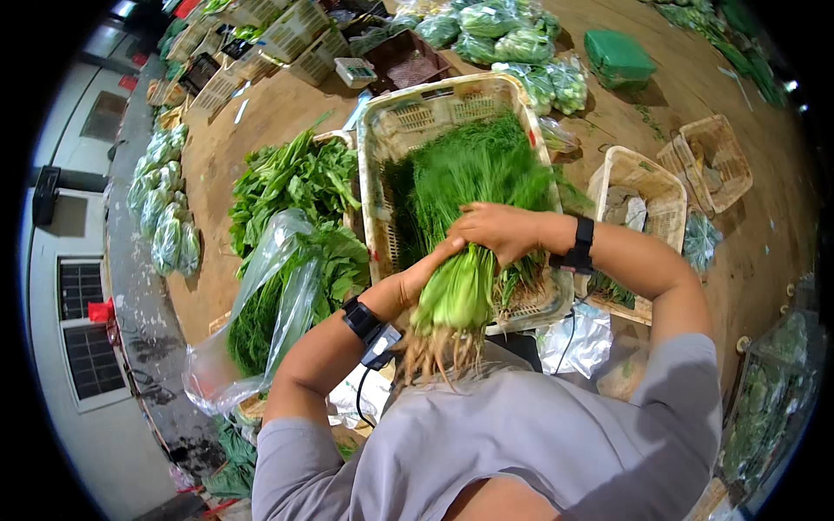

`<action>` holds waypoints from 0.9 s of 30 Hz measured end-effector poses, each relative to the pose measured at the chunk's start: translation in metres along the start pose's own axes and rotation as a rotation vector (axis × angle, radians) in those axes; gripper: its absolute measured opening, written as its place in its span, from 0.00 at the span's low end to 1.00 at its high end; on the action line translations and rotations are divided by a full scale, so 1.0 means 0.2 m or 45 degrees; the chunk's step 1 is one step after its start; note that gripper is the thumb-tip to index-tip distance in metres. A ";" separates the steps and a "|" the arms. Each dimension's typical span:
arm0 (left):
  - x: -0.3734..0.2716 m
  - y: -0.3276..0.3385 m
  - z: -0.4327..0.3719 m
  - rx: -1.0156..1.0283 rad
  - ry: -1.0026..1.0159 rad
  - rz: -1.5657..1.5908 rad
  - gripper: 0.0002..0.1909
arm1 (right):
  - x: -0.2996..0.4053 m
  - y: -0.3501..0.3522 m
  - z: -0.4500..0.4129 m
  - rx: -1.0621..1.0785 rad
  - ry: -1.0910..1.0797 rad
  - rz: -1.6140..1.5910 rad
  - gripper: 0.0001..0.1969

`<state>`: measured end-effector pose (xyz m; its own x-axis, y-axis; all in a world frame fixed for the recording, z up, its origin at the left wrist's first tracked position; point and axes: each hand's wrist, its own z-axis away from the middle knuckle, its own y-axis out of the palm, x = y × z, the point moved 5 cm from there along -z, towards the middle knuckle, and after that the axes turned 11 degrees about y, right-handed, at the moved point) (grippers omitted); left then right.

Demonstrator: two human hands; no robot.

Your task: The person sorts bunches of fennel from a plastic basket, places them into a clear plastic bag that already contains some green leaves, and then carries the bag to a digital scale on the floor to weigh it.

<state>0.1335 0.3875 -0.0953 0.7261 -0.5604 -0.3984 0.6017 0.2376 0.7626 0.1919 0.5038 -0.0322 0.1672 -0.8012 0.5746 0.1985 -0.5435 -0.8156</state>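
A thick bunch of feathery fennel-like greens (455, 296) is gripped between both hands, its pale stems and brown roots pointing toward my body. My left hand (427, 266) wraps the near left side of the stems. Across the top lies my right hand (498, 229), its fingers closed over the stems and touching the left thumb. The fronds are blurred. Beneath them, a large off-white plastic crate (373, 215) holds more feathery greens (472, 140). Some rooted stems (524, 280) lie at its near right corner.
Left of the crate are leafy greens (287, 189) and a clear plastic bag (296, 234) around feathery greens. Smaller crates (609, 176) stand to the right. Bagged vegetables (502, 29), a maroon crate (404, 62) and a green package (619, 57) are farther back. A cable (569, 342) hangs near my waist.
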 end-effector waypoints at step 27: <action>0.07 -0.16 1.68 -1.897 1.828 -0.751 0.14 | -0.08 0.35 -0.17 0.461 0.169 -2.216 0.35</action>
<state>0.0133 0.1056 0.0456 -0.3398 -0.1240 -0.9323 0.0182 0.9902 -0.1384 0.1694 0.4694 -0.0999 -0.5145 0.5592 0.6501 0.2291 -0.6410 0.7326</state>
